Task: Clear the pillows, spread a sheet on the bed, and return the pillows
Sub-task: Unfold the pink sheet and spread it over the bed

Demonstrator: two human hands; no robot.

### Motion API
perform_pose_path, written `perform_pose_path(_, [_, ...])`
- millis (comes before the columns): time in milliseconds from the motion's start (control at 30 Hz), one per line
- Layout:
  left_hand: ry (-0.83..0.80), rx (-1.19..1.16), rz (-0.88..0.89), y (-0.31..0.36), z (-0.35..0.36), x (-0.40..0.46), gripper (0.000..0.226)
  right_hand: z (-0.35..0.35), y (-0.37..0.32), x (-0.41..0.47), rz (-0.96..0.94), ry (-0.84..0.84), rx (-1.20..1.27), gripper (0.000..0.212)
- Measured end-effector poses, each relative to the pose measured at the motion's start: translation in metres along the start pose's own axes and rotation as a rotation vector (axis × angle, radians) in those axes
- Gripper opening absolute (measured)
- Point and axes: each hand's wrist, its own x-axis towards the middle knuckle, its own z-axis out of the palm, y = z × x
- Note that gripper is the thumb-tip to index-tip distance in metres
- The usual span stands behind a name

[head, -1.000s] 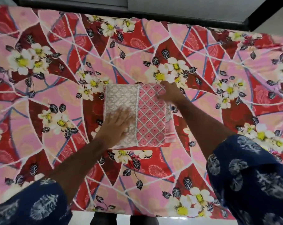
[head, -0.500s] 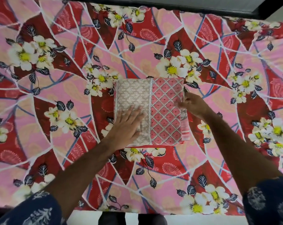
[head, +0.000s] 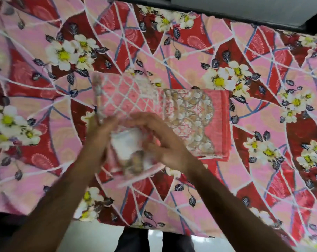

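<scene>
A folded pink sheet (head: pixel 190 120) with a white lattice print and a beige flower border lies in the middle of the bed, partly opened out. My left hand (head: pixel 97 135) grips its lifted left edge. My right hand (head: pixel 166 144) pinches the raised flap, whose white underside faces up between my two hands. The right half of the sheet lies flat on the bed. Motion blurs the hands and the flap. No pillow is in view.
The bed is covered by a red and pink floral cover (head: pixel 263 179) that reaches to every side. A dark frame (head: pixel 245 8) runs along the far edge. Pale floor (head: pixel 99 237) and my legs (head: pixel 136 240) show below the near edge.
Earlier my left palm lay flat on the folded sheet and my right hand touched its right side. Now both hands hold a flap and have lifted it, opening one fold.
</scene>
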Motion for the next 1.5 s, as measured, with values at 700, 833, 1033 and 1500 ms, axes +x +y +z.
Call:
perform_pose_path(700, [-0.537, 1.775, 0.667, -0.146, -0.091, 0.027, 0.080, 0.006, 0.138, -0.056, 0.407, -0.027, -0.912, 0.071])
perform_pose_path(833, [-0.516, 1.802, 0.643, -0.150, -0.085, 0.030, 0.089, -0.035, 0.156, -0.111, 0.480, -0.188, -1.179, 0.093])
perform_pose_path(1033, [-0.624, 1.710, 0.687, -0.136, -0.104, 0.043, 0.072, -0.040, 0.157, -0.099, 0.442, -0.212, -1.185, 0.074])
perform_pose_path(1500, [0.418, 0.915, -0.046, -0.112, -0.128, 0.029, 0.086, -0.018, 0.137, -0.062, 0.297, -0.437, -1.121, 0.084])
